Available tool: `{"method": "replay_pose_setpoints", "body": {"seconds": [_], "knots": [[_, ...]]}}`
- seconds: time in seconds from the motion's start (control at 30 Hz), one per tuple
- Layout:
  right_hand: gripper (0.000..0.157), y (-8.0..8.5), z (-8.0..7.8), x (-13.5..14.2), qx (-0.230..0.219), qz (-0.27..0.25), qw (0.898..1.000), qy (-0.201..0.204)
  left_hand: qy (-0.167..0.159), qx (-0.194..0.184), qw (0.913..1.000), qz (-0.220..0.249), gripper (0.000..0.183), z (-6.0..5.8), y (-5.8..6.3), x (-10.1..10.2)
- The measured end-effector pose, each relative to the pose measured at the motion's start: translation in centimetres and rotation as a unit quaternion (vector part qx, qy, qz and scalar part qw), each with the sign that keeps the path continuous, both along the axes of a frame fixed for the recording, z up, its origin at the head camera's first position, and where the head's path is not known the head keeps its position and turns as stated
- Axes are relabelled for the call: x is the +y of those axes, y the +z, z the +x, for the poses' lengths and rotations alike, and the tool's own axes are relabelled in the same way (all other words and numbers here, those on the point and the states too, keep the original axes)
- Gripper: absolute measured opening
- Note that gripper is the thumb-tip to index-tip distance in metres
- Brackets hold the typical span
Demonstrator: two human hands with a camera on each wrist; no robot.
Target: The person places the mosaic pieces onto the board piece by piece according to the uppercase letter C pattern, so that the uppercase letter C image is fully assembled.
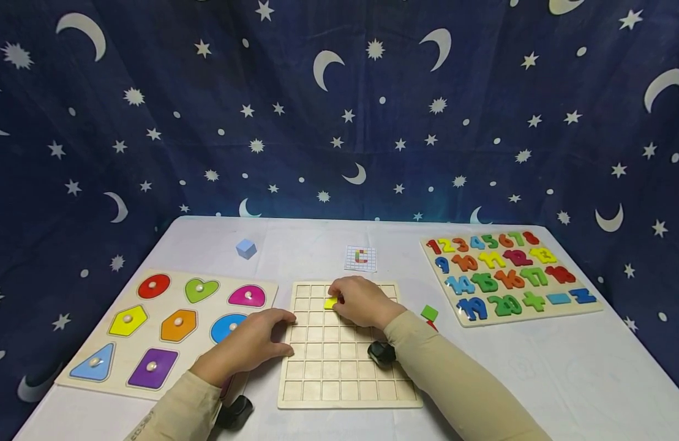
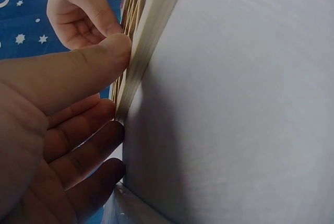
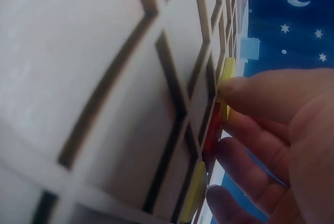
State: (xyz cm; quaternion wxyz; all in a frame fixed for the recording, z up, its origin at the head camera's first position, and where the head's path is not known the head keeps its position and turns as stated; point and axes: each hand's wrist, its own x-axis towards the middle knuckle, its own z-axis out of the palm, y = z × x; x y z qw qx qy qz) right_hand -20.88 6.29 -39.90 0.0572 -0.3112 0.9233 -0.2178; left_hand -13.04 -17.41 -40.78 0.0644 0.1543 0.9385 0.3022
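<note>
While my left hand (image 1: 250,344), fingers apart, touches the grid board (image 1: 329,351) at nine o'clock, seemingly steadying it, my right hand (image 1: 363,301) pinches a yellow tile (image 1: 329,303) toward the board's eleven o'clock, likely for control.

On the white-covered counter (image 1: 565,380), we are seeing the pale wooden grid board (image 1: 322,350) lying between the coloured wooden shape puzzle (image 1: 174,299), left, and coloured wooden number puzzle (image 1: 485,271), right. Behind the board, the white printed card (image 1: 361,258) is lying; behind the shape puzzle, the pale-blue cube (image 1: 246,248). The green square tile (image 1: 430,312) is lying between board and number puzzle.
</note>
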Motion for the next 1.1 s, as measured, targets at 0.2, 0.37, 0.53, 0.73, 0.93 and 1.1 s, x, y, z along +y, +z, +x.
{"method": "replay_pose_setpoints", "body": {"seconds": [0.2, 0.37, 0.53, 0.73, 0.93, 1.1], "knots": [[0.02, -0.09, -0.04, -0.07, 0.006, 0.008, 1.0, 0.0, -0.005, 0.006, 1.0, -0.002, 0.049, -0.05, -0.14, -0.06], [0.02, -0.15, -0.02, 0.01, -0.002, 0.009, 1.0, -0.005, 0.005, -0.002, 1.0, -0.002, 0.049, 0.0, -0.07, 0.13], [0.021, -0.18, 0.08, 0.11, -0.005, 0.005, 1.0, -0.005, 0.008, -0.004, 1.0, -0.003, 0.049, 0.08, 0.1, 0.19], [0.02, -0.11, 0.19, 0.16, -0.003, 0.002, 1.0, -0.006, -0.003, 0.003, 1.0, -0.005, 0.049, 0.12, 0.16, 0.02], [0.019, -0.03, 0.18, 0.22, -0.001, 0.005, 1.0, -0.004, 0.0, -0.001, 1.0, -0.003, 0.049, 0.01, 0.12, 0.06], [0.027, 0.22, 0.27, 0.54, -0.003, -0.003, 1.0, -0.001, -0.008, 0.007, 0.9999, -0.004, 0.049, -0.09, 0.0, -0.1]]}}
